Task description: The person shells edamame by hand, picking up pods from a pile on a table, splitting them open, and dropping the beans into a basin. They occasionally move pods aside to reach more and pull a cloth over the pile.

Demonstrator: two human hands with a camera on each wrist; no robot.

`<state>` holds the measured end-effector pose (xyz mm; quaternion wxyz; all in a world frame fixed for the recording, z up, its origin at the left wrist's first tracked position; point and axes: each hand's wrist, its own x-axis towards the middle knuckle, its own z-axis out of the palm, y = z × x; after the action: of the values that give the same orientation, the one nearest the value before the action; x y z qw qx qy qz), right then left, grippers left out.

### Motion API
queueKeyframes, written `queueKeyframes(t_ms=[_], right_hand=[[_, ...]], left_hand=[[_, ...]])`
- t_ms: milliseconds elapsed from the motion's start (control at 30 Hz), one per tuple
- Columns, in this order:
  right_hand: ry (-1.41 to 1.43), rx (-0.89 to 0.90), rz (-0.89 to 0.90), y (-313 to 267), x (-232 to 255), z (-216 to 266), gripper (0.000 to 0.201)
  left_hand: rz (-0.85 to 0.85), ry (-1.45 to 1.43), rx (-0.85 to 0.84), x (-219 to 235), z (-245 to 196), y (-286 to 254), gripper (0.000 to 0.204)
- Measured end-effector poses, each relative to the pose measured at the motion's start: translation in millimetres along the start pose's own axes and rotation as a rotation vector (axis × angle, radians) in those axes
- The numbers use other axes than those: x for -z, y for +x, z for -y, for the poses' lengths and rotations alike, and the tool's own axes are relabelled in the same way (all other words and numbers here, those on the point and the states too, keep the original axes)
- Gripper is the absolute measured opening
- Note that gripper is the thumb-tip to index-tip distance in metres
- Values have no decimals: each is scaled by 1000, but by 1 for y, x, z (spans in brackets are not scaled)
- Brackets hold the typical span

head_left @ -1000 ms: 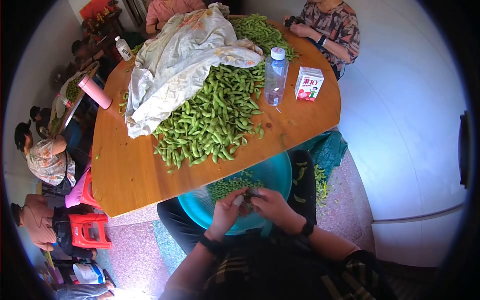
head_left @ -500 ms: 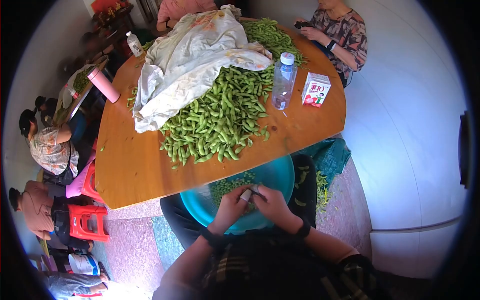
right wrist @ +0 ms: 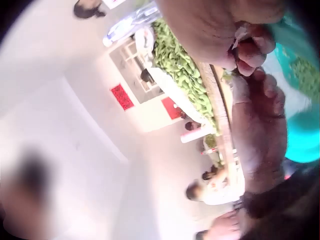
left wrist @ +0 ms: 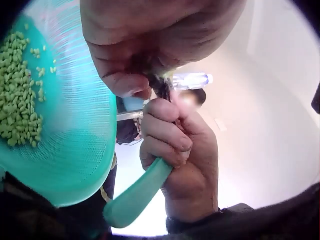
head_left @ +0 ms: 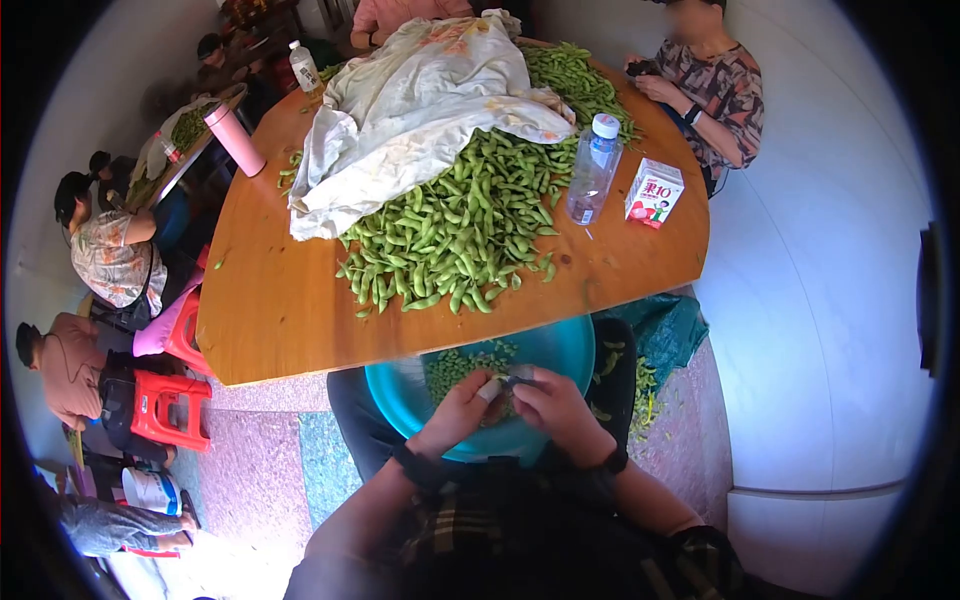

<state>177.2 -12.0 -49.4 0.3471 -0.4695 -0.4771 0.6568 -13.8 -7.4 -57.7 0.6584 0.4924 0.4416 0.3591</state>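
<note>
Both hands meet close together over a teal mesh basin [head_left: 390, 400] resting between the person's legs. Shelled green beans [left wrist: 20, 95] lie in it. My left hand [head_left: 455, 415], a white wrap [head_left: 490, 390] on its thumb, pinches a green pod [left wrist: 172, 74] that the fingers mostly hide. In the left wrist view, the fingers of my right hand [left wrist: 175, 145] curl round the teal handle [left wrist: 137, 197] of a tool. Its thin, dark end [left wrist: 161, 89] sits right at the left fingertips, and I cannot tell its exact kind.
A wooden table [head_left: 270, 320] bears a heap of soybean pods [head_left: 450, 240] under a pale cloth [head_left: 400, 130]. A clear bottle [head_left: 594, 175], a juice carton [head_left: 655, 195] and a pink tumbler [head_left: 235, 143] stand on it. Red stools [head_left: 170, 408] and several seated people are around.
The head view has shifted, so the table and heap now sit farther right and higher. Both hands stay together over the basin, with small finger movements at the pod.
</note>
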Motion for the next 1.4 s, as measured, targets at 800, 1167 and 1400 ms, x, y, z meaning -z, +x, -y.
queueKeyframes(t_ms=[800,1167,1400], right_hand=[[-702,131,-653,-72,115,-1,16],[-360,353,-65,2,-6,72,21],[-26,133,73,8,-17,71,18]], left_hand=[[-683,1230,-547,45,-79,26,13],[-550,1165,-434,44,-87,19,14],[-319,805,-521,-1,-60,-7,44]])
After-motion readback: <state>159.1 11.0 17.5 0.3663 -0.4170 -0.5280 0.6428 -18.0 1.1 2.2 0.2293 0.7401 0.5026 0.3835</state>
